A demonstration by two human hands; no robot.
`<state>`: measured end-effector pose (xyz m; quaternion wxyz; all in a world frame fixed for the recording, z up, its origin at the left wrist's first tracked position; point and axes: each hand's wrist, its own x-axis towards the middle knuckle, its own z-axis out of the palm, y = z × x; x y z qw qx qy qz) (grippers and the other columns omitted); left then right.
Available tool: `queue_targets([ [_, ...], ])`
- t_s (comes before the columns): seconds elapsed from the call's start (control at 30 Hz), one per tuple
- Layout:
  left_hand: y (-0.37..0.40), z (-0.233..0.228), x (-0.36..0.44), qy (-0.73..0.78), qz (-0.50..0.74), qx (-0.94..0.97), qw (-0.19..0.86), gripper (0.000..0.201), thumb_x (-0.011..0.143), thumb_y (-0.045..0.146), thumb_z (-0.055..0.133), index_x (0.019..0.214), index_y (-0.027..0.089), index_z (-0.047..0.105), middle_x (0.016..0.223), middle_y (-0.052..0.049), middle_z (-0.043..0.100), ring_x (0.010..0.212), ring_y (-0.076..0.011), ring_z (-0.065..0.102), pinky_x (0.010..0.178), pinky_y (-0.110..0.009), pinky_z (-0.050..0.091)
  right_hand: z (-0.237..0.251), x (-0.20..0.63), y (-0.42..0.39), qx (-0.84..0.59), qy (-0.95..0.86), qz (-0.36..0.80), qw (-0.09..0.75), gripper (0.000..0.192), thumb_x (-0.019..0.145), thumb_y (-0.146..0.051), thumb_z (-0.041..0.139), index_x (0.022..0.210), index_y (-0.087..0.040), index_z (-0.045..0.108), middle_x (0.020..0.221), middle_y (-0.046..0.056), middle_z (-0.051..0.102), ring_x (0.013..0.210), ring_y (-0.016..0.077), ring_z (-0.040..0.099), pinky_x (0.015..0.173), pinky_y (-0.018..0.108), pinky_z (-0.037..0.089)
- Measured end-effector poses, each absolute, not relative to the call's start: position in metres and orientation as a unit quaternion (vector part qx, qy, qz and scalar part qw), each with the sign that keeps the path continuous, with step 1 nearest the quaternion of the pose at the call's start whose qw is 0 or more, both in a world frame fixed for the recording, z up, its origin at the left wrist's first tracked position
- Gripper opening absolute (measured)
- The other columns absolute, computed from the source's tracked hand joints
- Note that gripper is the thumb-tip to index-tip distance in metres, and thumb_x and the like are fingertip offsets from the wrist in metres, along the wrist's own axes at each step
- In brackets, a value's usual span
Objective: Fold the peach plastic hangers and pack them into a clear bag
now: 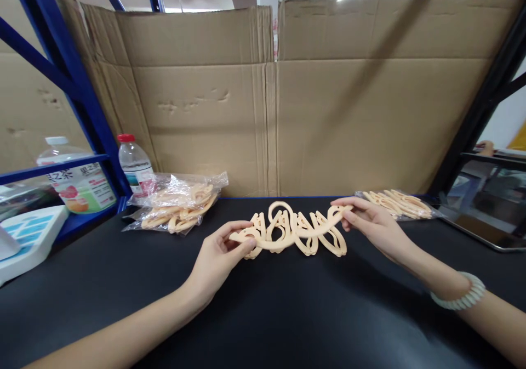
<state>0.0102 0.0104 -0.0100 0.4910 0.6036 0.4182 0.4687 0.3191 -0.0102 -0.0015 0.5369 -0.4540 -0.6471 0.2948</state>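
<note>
A beige folding clothes hanger (283, 244) is spread wide above the black tabletop, its looped hook upward. My left hand (219, 251) pinches its left end between thumb and fingers. At the other end, my right hand (376, 227) grips the hanger's right tip; that wrist wears a pale beaded bracelet (462, 295). Several folded beige hangers (337, 244) lie in a row just behind the held one, which partly covers them.
Clear bags of beige hangers (178, 207) are stacked at the back left, beside a red-capped bottle (135, 163). Another bagged bundle (396, 203) lies at the back right, near a dark-topped metal-edged tray (485, 229). Cardboard (370, 111) walls off the table's rear.
</note>
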Motion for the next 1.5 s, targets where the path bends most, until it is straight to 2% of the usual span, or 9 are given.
queue_targets([
  [0.17,0.000,-0.006,0.015,0.402,0.458,0.607,0.509,0.040,0.069,0.034,0.077,0.101,0.015,0.064,0.078,-0.003,0.067,0.075,-0.0141,0.060,0.064,-0.020,0.050,-0.009,0.307,-0.015,-0.419,-0.585,0.407,0.563,0.037,0.079,-0.038,0.070,0.110,-0.022,0.055,0.078,-0.002,0.057,0.063,0.0097,0.055,0.061,0.024,0.048],
  [0.3,-0.009,-0.004,0.021,0.378,0.435,0.619,0.534,0.031,0.071,0.034,0.075,0.092,0.013,0.066,0.078,-0.004,0.066,0.073,-0.0141,0.059,0.062,-0.021,0.050,-0.013,0.286,-0.022,-0.390,-0.550,0.487,0.555,0.039,0.074,-0.034,0.076,0.098,-0.023,0.047,0.077,-0.003,0.060,0.058,0.0094,0.057,0.056,0.023,0.047],
  [0.47,-0.013,-0.004,0.025,0.372,0.405,0.629,0.549,0.030,0.072,0.035,0.075,0.089,0.011,0.067,0.076,-0.005,0.066,0.070,-0.0145,0.059,0.062,-0.023,0.051,-0.009,0.273,-0.033,-0.331,-0.657,0.519,0.435,0.021,0.081,-0.035,0.070,0.082,-0.018,0.057,0.084,0.002,0.063,0.077,0.0131,0.061,0.075,0.029,0.050],
  [0.6,-0.014,-0.005,0.025,0.365,0.410,0.631,0.549,0.028,0.073,0.033,0.074,0.089,0.011,0.067,0.078,-0.006,0.068,0.069,-0.0140,0.060,0.064,-0.024,0.051,-0.001,0.269,-0.044,-0.305,-0.732,0.514,0.327,0.020,0.088,-0.033,0.061,0.102,-0.020,0.067,0.102,0.005,0.065,0.098,0.0163,0.060,0.090,0.033,0.046],
  [0.77,-0.018,-0.005,0.024,0.362,0.419,0.614,0.562,0.030,0.071,0.032,0.075,0.091,0.012,0.065,0.080,-0.007,0.069,0.075,-0.0173,0.063,0.067,-0.027,0.053,0.001,0.265,-0.050,-0.288,-0.729,0.549,0.290,0.034,0.089,-0.033,0.060,0.123,-0.027,0.062,0.130,0.008,0.055,0.118,0.0211,0.053,0.098,0.036,0.044],
  [1.0,-0.019,-0.002,0.026,0.347,0.468,0.618,0.528,0.026,0.068,0.027,0.077,0.086,0.015,0.062,0.083,-0.003,0.065,0.080,-0.0156,0.063,0.077,-0.028,0.053,-0.006,0.265,-0.050,-0.304,-0.686,0.583,0.311,0.046,0.085,-0.032,0.066,0.130,-0.029,0.055,0.130,0.009,0.055,0.098,0.0166,0.063,0.090,0.034,0.050],
  [1.17,-0.022,-0.002,0.026,0.345,0.458,0.653,0.495,0.017,0.072,0.027,0.073,0.072,0.016,0.061,0.076,-0.002,0.062,0.075,-0.0157,0.061,0.071,-0.026,0.054,-0.006,0.263,-0.053,-0.304,-0.695,0.578,0.302,0.052,0.084,-0.028,0.066,0.134,-0.031,0.051,0.132,0.010,0.051,0.094,0.0167,0.065,0.086,0.035,0.052],
  [1.37,-0.027,-0.006,0.024,0.343,0.428,0.728,0.410,0.019,0.078,0.026,0.067,0.096,0.022,0.071,0.103,-0.007,0.070,0.100,-0.0242,0.064,0.094,-0.036,0.051,-0.006,0.262,-0.057,-0.282,-0.719,0.552,0.314,0.058,0.082,-0.023,0.068,0.135,-0.033,0.048,0.143,0.009,0.039,0.105,0.0188,0.060,0.092,0.038,0.052],
  [1.5,-0.029,-0.008,0.025,0.322,0.404,0.737,0.436,0.024,0.081,0.026,0.063,0.105,0.023,0.069,0.112,-0.007,0.069,0.102,-0.0235,0.065,0.093,-0.036,0.053,-0.004,0.260,-0.060,-0.257,-0.742,0.537,0.308,0.060,0.083,-0.019,0.067,0.136,-0.037,0.046,0.145,0.007,0.036,0.114,0.0199,0.055,0.094,0.038,0.050],
])
